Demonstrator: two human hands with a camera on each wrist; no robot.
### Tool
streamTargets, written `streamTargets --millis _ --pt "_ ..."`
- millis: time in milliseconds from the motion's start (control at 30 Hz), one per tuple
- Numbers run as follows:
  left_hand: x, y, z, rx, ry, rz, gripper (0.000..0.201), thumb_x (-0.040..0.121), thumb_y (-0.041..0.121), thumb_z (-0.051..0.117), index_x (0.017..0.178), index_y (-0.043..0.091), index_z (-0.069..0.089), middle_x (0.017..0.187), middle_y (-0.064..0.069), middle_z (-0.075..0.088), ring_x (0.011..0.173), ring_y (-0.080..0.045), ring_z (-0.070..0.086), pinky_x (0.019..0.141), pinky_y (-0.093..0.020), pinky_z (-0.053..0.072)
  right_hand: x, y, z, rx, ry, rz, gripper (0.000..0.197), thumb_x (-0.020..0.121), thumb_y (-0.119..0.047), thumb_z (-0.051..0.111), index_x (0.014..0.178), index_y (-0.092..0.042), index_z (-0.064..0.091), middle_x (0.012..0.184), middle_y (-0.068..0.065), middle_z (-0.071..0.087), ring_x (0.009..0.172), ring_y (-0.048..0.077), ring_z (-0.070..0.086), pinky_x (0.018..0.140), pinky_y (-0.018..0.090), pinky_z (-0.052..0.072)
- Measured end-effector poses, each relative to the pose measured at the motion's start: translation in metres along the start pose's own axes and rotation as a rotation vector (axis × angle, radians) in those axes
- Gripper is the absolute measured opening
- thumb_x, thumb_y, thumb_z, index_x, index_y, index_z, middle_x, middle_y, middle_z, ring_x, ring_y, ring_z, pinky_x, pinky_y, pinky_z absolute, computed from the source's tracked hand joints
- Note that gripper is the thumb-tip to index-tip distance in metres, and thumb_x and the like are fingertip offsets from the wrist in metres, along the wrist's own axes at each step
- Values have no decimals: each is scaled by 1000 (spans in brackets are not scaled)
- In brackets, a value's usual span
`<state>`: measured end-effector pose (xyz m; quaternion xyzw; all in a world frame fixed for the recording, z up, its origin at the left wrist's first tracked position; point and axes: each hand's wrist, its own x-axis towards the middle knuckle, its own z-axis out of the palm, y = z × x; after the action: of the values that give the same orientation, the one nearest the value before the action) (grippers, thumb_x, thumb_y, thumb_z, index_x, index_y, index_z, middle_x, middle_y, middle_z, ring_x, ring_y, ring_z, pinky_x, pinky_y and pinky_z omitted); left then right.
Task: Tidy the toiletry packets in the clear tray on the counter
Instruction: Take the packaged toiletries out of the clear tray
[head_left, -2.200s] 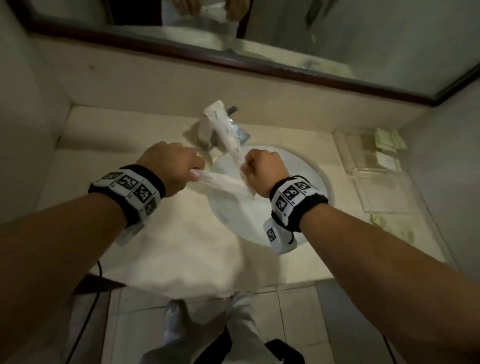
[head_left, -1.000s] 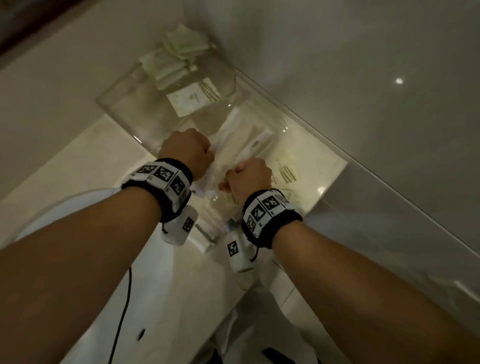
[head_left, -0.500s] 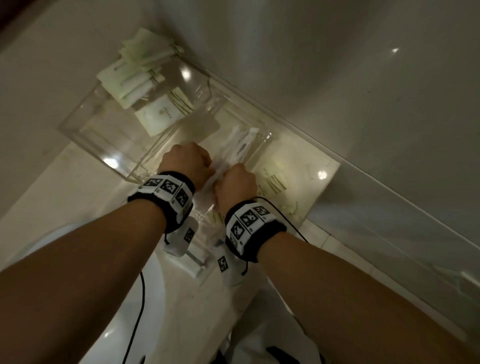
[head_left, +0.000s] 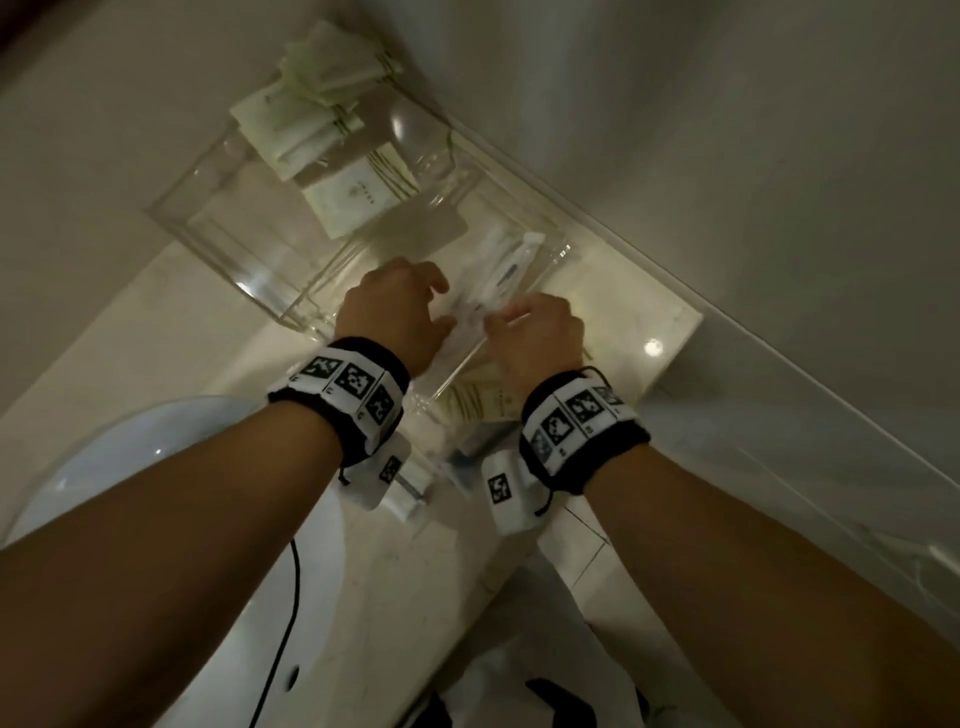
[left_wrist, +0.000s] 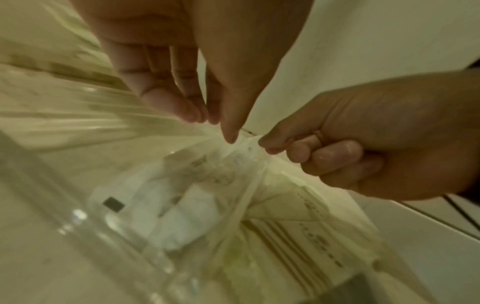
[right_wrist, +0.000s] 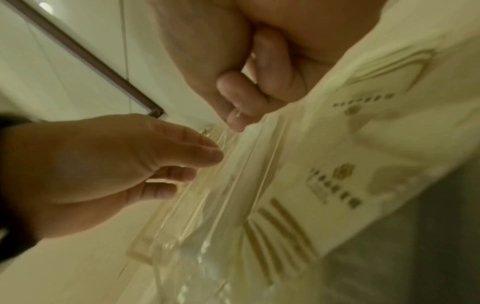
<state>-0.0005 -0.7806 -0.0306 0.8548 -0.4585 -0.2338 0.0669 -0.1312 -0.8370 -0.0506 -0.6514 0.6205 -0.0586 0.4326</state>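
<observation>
Your right hand (head_left: 537, 338) pinches the top edge of a thin plastic packet (left_wrist: 233, 164) standing in the near compartment of the clear tray (head_left: 228, 260) on the desk; your left hand (head_left: 395, 312) hovers beside it, grip loose, fingers relaxed. The packet looks light, limp and slippery, so I'd take it by the sealed edge, lightly

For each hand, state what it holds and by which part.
Right hand pinches the clear plastic packet at its top edge. Left hand is open, holding nothing.
</observation>
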Motion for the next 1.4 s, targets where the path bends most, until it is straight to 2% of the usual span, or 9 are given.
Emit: streamTargets --millis 100,267,500,700,900,1033,1167,1233,1400 --pt "-14 15 0 -7 -7 176 24 89 35 69 111 26 68 105 3 63 92 -19 58 77 -32 45 -3 12 -20 37 100 30 14 83 -31 64 81 -20 71 95 5 74 99 31 64 89 36 52" --pt "-19 46 22 125 -203 334 32 93 33 63 125 27 65 122 0 65 110 -24 60 91 -37 49 -18 41 -36 -86 80 34 12 75 -28 73 68 -29 63 86 -2 74 93 26 67 85 33 55" --pt "-7 65 47 423 -229 353 22 89 19 69 108 13 60 104 -9 63 90 -30 64 68 -39 50 -34 67 -33 -357 -129 -146 30 76 -22 76 105 -23 66 120 0 64 108 25 61 91 36 50" --pt "-18 75 52 383 -203 354 21 93 19 59 111 9 54 103 -10 59 93 -33 62 65 -36 39 -30 74 -32 -431 -198 -219 33 74 -27 80 103 -24 65 116 -1 63 104 22 63 88 39 52" --pt "-20 79 49 344 -230 312 13 94 10 50 104 11 59 94 -11 57 92 -33 62 66 -36 43 -26 73 -37 -501 -252 -209 26 78 -35 78 103 -30 71 114 -2 67 100 24 65 87 40 55" --pt "-11 73 34 173 -211 209 18 95 30 60 105 16 62 102 -10 63 91 -31 63 67 -35 45 -24 67 -48 -468 -314 -252 14 82 -33 75 90 -22 71 96 1 68 88 24 64 82 42 55" --pt "14 55 -5 -126 -68 97 10 95 32 61 96 23 64 96 -6 65 87 -28 62 68 -31 43 -25 44 -57 -437 -333 -330 25 86 -32 71 81 -10 61 79 7 64 78 28 61 75 40 54" --pt "29 35 -25 -186 16 45 14 96 34 59 105 25 66 105 -7 65 96 -30 62 75 -33 47 -27 31 -58 -394 -360 -321 33 89 -30 68 70 -9 50 72 8 57 76 30 59 72 38 51" --pt "43 -16 -44 -137 37 -56 20 98 33 58 111 21 67 110 -11 67 97 -31 60 72 -31 41 -21 10 -35 160 -304 -12 30 92 -13 61 63 -15 54 56 6 60 55 27 62 52 33 48"
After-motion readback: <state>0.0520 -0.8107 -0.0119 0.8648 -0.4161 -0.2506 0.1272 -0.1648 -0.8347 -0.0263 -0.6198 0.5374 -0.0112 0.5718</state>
